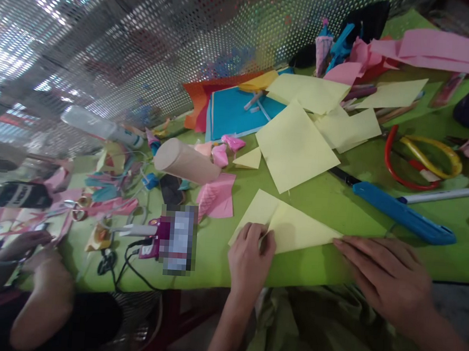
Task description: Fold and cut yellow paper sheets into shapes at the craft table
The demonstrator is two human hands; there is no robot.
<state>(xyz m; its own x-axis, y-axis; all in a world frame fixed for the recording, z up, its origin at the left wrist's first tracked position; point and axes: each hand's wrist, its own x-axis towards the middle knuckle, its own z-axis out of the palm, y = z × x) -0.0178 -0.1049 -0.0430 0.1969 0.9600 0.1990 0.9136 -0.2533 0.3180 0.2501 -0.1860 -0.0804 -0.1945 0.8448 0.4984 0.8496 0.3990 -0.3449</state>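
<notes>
A pale yellow paper sheet (295,227), folded into a triangle, lies near the front edge of the green table (328,200). My left hand (250,256) pinches the fold at the sheet's left part, fingers curled on it. My right hand (387,275) lies flat with fingers stretched, fingertips pressing the sheet's right corner.
A blue utility knife (403,213) lies just beyond my right hand. More yellow sheets (295,145), pink folded paper (216,198), a cardboard tube (185,162), blue card (234,112), red and yellow rings (422,158) and a glue gun (147,233) crowd the table. Another person's arms (33,285) are at the left.
</notes>
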